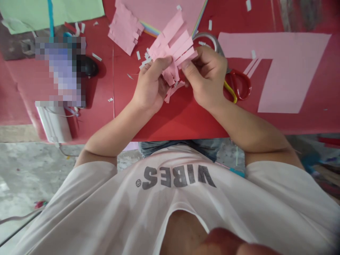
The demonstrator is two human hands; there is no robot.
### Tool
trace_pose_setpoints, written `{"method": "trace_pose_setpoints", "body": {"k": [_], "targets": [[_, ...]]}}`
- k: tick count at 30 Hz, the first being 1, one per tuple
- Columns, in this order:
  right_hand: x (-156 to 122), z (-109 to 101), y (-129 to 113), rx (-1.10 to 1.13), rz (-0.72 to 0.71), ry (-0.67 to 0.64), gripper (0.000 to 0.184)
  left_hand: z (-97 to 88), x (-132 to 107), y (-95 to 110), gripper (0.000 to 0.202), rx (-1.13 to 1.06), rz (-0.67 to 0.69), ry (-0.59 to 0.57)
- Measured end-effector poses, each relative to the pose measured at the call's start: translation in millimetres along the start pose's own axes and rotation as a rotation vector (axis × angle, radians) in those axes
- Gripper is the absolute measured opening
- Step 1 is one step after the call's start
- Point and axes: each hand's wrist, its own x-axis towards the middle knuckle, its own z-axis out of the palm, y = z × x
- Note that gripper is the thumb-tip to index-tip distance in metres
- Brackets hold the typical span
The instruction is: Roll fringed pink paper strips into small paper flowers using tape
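Note:
Between my two hands is a sheet of woven pink paper strips (166, 40), held above the red table. My left hand (152, 83) pinches its lower left edge, thumb on top. On the other side my right hand (208, 76) grips the loose strip ends at the right between thumb and fingers. Some strips fan out unevenly, and short ends hang below. A second woven pink piece (124, 30) lies at the upper left of my hands. Scissors with red and yellow handles (243, 85) rest just right of my right hand.
A roll of tape (217, 44) sits behind my right hand. Cut pink paper (284, 71) lies at the right, green paper (79, 12) at the upper left. White scraps dot the red table (127, 117). A white power bank-like box (54, 122) with a cable stands near the left front edge.

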Motion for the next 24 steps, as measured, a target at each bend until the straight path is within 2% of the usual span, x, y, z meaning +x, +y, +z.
{"method": "trace_pose_setpoints", "body": {"k": [4, 9, 12, 16, 19, 24], "targets": [[0, -2, -1, -0.008, 0.061, -0.041, 0.041, 0.6, -1, 2, 0.017, 0.010, -0.041, 0.030], [-5, -1, -3, -0.001, 0.004, -0.019, 0.034, 0.7, 0, 0, 0.028, 0.051, -0.019, 0.062], [-7, 0, -3, -0.032, -0.002, 0.000, 0.035, 2.5, 0, 1, 0.039, 0.092, 0.052, 0.078], [-9, 1, -3, -0.027, -0.012, -0.003, 0.040, 6.6, -3, 3, 0.032, 0.187, 0.077, 0.136], [-10, 0, -5, 0.010, -0.064, -0.019, 0.034, 8.6, -4, 3, 0.025, 0.159, 0.088, 0.133], [-11, -1, -11, -0.054, -0.053, -0.049, 0.032, 9.5, -4, 3, 0.030, 0.153, 0.084, 0.163]]}}
